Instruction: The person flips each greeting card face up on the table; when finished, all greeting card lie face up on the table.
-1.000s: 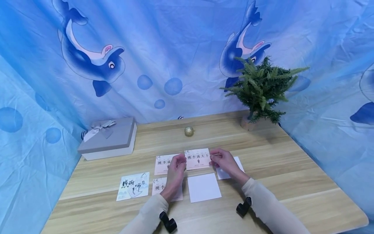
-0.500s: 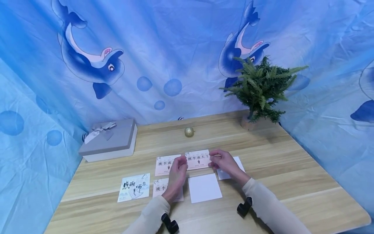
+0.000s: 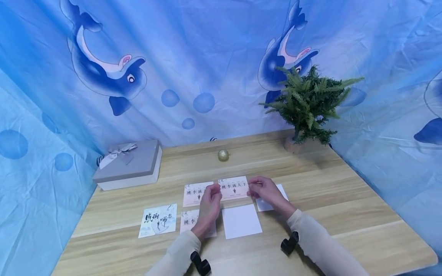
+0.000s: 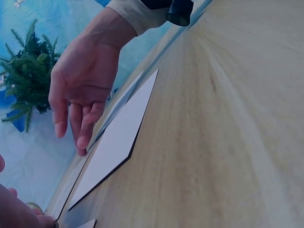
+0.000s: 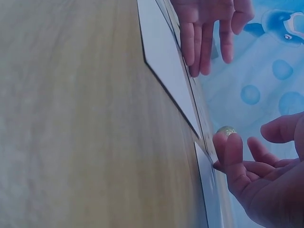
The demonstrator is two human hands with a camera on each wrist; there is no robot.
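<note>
A pale pink card (image 3: 233,188) with black characters lies flat on the wooden table between both hands. My left hand (image 3: 210,205) stands at its left edge, fingers extended downward in the right wrist view. At the opposite edge is my right hand (image 3: 266,191), its fingers loosely bent and the thumb apart from them. Fingertips touch or nearly touch the card's sides. Two matching pink cards, an upper one (image 3: 191,194) and a lower one (image 3: 187,222), are partly hidden by the left hand. A blank white card (image 3: 241,221) lies in front.
Another white card (image 3: 281,193) shows partly behind the right hand. A pale blue-green card (image 3: 158,220) with brush lettering lies at left. Farther back are a grey gift box (image 3: 127,165) with a bow, a gold glitter ball (image 3: 223,155) and a small artificial tree (image 3: 310,103).
Almost nothing differs. Both hands stay at the sides of the middle pink card, with only a very slight shift of the whole view.
</note>
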